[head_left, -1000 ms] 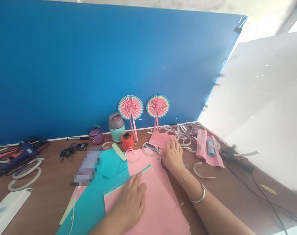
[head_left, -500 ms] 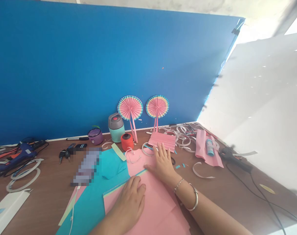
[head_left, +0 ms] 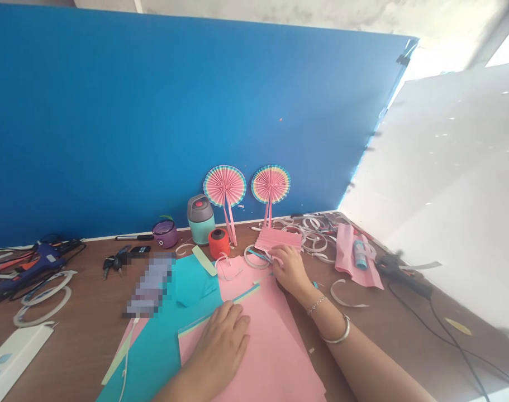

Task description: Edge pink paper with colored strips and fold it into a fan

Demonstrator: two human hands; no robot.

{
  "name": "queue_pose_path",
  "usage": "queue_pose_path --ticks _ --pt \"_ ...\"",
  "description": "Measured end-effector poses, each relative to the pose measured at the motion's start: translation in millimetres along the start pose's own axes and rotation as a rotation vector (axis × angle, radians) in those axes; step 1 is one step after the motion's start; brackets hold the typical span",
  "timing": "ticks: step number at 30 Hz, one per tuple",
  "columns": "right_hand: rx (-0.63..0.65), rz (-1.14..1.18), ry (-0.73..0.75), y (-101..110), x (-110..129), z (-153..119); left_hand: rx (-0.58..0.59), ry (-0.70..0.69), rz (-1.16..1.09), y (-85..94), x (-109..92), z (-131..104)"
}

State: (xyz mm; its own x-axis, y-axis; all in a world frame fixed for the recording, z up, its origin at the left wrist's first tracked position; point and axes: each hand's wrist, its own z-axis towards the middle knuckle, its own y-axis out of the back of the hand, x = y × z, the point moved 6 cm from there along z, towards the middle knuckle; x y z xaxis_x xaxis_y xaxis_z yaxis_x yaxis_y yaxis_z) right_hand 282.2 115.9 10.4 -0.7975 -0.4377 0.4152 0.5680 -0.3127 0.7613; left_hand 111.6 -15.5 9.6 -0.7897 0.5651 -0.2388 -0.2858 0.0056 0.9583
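Observation:
My left hand (head_left: 221, 346) lies on a pink sheet of paper (head_left: 275, 346), fingers stretched over it, palm down. Narrow blue and pale yellow bands (head_left: 241, 297) run along the sheet's far edge. Beyond that edge my right hand (head_left: 294, 272) is raised a little, fingers bent and drawn together toward the thumb. What lies between its fingertips is too small to make out. Just past them is a pleated pink paper (head_left: 278, 239), and a pale curled paper strip (head_left: 254, 258) lies to their left. A blue-green sheet (head_left: 153, 340) lies partly under the pink one.
Two pleated paper fans (head_left: 224, 186) lean on the blue board (head_left: 153, 111). A turquoise flask (head_left: 201, 223), a red container (head_left: 219, 243) and a purple pot (head_left: 165, 233) stand at the back. Glue guns lie left (head_left: 47, 259) and right (head_left: 405, 273). A white power strip (head_left: 19, 357) is front left.
My right hand has moved slightly right and its spread fingers have curled inward, lifting off the paper. Scraps by the sheet's far edge have shifted. My left hand stays in place.

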Motion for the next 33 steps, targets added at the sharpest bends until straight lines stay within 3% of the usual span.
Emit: queue_pose_path --ticks 4,7,12,19,26,29,33 --pt "0.222 0.076 0.181 -9.2 22.8 -7.4 -0.028 -0.03 0.049 -5.3 3.8 0.5" --pt "0.282 -0.007 0.175 -13.1 26.9 -9.7 -0.088 -0.077 0.101 -10.4 9.2 0.5" --pt "0.163 -0.139 -0.043 -11.3 7.7 -3.5 -0.129 -0.111 0.11 -10.6 13.7 0.6" --pt "0.192 -0.135 0.058 -27.0 8.4 -4.6 -0.11 -0.157 -0.085 6.0 -4.5 -2.0" --pt "0.186 -0.1 0.04 -24.7 9.4 -4.7 -0.092 -0.218 0.006 -18.6 7.7 -5.6" --pt "0.151 -0.156 -0.079 -14.3 5.3 -2.3 -0.085 -0.251 0.042 -21.0 11.0 -6.4" --pt "0.076 -0.26 -0.276 2.7 -5.4 -1.9 -0.116 -0.246 0.026 -10.8 9.5 -6.7"
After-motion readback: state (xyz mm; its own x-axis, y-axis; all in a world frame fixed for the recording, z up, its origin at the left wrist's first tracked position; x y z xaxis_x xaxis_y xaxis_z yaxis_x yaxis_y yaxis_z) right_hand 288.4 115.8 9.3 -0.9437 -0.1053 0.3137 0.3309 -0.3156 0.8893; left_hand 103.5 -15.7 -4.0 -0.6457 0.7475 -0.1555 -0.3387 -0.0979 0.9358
